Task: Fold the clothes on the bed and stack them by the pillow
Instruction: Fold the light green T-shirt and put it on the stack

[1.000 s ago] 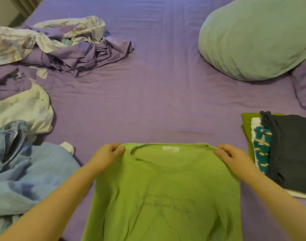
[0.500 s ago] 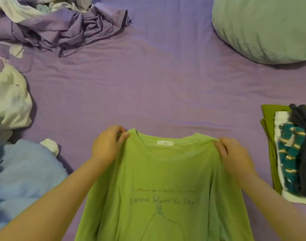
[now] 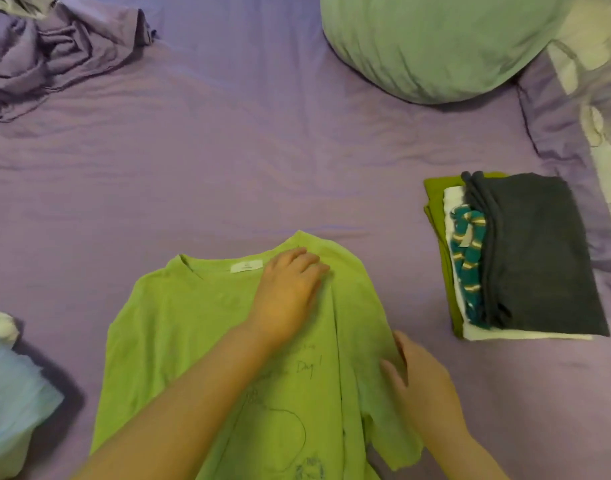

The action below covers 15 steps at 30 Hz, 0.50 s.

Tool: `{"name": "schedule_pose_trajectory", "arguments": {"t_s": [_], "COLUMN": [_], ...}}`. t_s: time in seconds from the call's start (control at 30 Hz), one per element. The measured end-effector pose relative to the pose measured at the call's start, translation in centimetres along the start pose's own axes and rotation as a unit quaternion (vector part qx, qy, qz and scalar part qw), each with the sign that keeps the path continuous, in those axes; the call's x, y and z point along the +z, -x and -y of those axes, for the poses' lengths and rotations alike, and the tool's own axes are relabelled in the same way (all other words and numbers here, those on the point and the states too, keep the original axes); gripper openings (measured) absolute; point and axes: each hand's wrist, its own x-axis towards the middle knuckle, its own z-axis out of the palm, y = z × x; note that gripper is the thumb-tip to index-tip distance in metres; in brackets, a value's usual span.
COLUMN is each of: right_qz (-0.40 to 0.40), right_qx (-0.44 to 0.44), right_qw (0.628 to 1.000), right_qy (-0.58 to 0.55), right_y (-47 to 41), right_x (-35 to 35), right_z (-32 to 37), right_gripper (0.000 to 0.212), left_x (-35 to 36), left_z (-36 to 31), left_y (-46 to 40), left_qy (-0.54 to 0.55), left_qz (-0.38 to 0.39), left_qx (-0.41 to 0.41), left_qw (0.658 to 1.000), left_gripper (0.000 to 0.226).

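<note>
- Green t-shirt (image 3: 179, 341) lies face up on the purple bed sheet (image 3: 262, 168) right in front of me, collar pointing away, long axis running from me toward the far side.
- My left hand (image 3: 286, 289) lies flat on the shirt just below the collar, right of the neck label (image 3: 247, 267), fingers straight, pressing the cloth down, gripping nothing.
- My right hand (image 3: 425, 393) sits at the shirt's right edge, by the sleeve. Fingers lie on the cloth; whether they pinch it or just rest, I cannot tell.
- Right sleeve side looks partly turned in already, with a crease running down the shirt beside my left hand. My read: next is the right-side fold, so the right hand is the nearer one.
- Folded stack (image 3: 526, 254), dark grey on top, lies to my right, near the green pillow (image 3: 435, 46). The shirt goes there once folded.
- Hem is cut off at the frame bottom. My left forearm covers part of the print.
- Unfolded: blue garment (image 3: 9, 410) at left, mostly out of frame, and a crumpled purple heap (image 3: 54, 53) top left.
</note>
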Motion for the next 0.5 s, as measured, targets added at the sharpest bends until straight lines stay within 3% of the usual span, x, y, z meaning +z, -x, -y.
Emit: {"name": "schedule_pose_trajectory", "arguments": {"t_s": [0.07, 0.17, 0.23, 0.33, 0.4, 0.5], "right_qz": [0.029, 0.001, -0.043, -0.061, -0.079, -0.185], "right_qx": [0.029, 0.026, 0.038, 0.031, 0.002, -0.058], "right_qw": [0.999, 0.999, 0.993, 0.989, 0.991, 0.981], "right_qy": [0.025, -0.026, -0.105, -0.133, -0.106, -0.007], "right_y": [1.4, 2.5, 2.4, 1.5, 0.7, -0.9], "right_x": [0.6, -0.4, -1.9, -5.3, -7.1, -9.7], "right_z": [-0.8, -1.4, -2.0, -2.3, -2.8, -3.2], "right_gripper": [0.048, 0.006, 0.022, 0.015, 0.012, 0.015], "left_x": [1.1, 2.7, 3.4, 4.0, 3.9, 3.7], "left_z": [-1.2, -3.4, -4.6, -5.6, -5.8, -5.8], "left_y": [-2.4, -5.1, -6.1, -7.0, -7.6, -8.3], "left_qy": [-0.012, -0.099, -0.117, -0.112, -0.128, -0.045], "left_qz": [0.06, 0.142, 0.211, 0.295, 0.276, 0.149], "left_qx": [0.023, 0.102, 0.122, 0.089, 0.069, -0.044], "left_qw": [0.998, 0.98, 0.963, 0.945, 0.95, 0.987], "left_gripper": [0.037, 0.054, 0.063, 0.054, 0.035, 0.022]}}
